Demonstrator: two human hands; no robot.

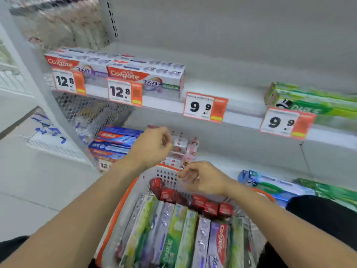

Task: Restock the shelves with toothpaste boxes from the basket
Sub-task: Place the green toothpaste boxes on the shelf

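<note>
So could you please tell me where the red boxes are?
In the head view, the red boxes lie in a row at the basket's far end, below the right hand.

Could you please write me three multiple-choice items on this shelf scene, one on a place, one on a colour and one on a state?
1. Where are the red boxes?
A. on the upper shelf
B. at the far end of the basket
C. on the floor

2. What colour is the basket's rim?
A. blue
B. black
C. orange

3. What is the left hand holding?
A. nothing
B. a price tag
C. a green box

Answers: 1 B, they lie across the basket's far end. 2 C, the edge shows orange. 3 A, its curled fingers enclose nothing, like the right hand.
</note>
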